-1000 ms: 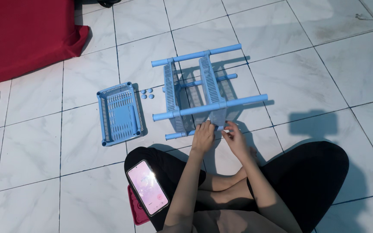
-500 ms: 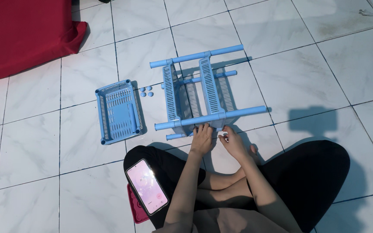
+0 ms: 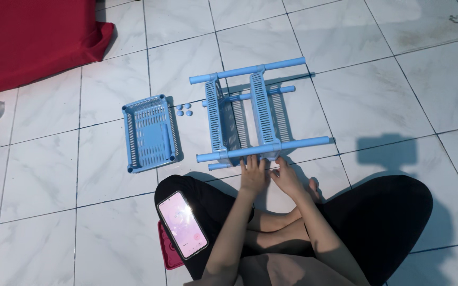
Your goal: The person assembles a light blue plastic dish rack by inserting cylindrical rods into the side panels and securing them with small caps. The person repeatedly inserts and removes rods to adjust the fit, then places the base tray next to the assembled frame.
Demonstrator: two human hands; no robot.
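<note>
Two hands, left (image 3: 253, 177) and right (image 3: 287, 180), open-fingered on blue rack (image 3: 250, 116); loose tray (image 3: 150, 133) beside (phone (image 3: 182, 224) on knee).

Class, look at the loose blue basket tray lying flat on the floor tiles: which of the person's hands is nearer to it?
Left. The left hand rests at the rack's near edge, right of the loose tray. The right hand lies farther right, beyond the left.
</note>
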